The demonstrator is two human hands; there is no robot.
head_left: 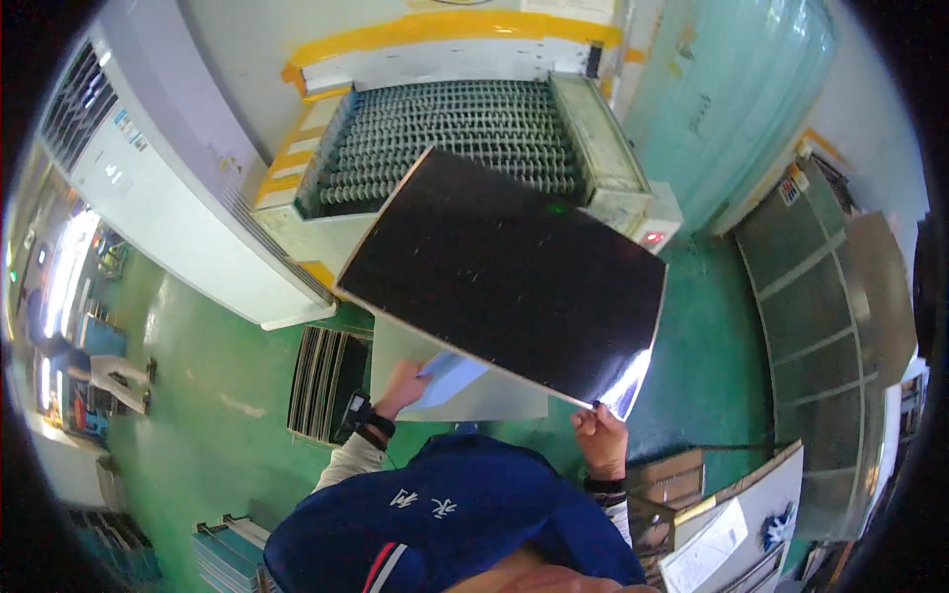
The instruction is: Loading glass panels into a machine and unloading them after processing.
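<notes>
A large black rectangular panel [504,272] with a thin copper-coloured edge is held up at a tilt in front of me. Its far corner overlaps the roller bed of a machine. My right hand [600,440] pinches the panel's near right corner, where light glares off the surface. On the other side, my left hand [399,388] is closed on a light blue sheet [447,379] that runs under the panel's near edge. Whether its fingers also touch the panel is hidden. Below lies a pale grey flat board [514,400].
The roller conveyor machine [455,138] stands ahead, with a white cabinet air conditioner [178,188] to its left. Several dark panels stand in a rack [324,383] at left. A mesh-like framed screen [811,316] and boards with paper [707,549] are at right. A person [109,376] is far left.
</notes>
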